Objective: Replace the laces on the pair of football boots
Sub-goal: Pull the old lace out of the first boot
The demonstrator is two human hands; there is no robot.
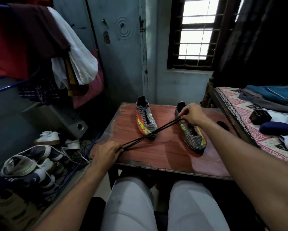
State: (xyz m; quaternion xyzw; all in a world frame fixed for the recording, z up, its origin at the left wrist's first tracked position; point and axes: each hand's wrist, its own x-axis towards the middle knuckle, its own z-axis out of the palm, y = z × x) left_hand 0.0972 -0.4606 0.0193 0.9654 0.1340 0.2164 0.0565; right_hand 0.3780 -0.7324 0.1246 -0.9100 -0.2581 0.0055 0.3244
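Between both hands, black laces (149, 133) stretched taut

table (164, 152): reddish-brown wood grain, worn pale and grey along the edges
left boot (145, 120): grey and black knit stripes, orange-red side, neon yellow bars
right boot (192, 135): grey and black speckled knit, neon yellow lettering and toe flashes, orange trim
laces (149, 135): black
trousers (131, 205): pale grey-white
bed cover (249, 130): pink and white zigzag pattern with a black and white border
hanging clothes (60, 47): red, dark maroon, white, mustard, and a navy check
shoes on the floor (30, 164): white with dark grey panels, tan soles
window frame (173, 47): dark brown
wall (123, 64): pale blue-grey
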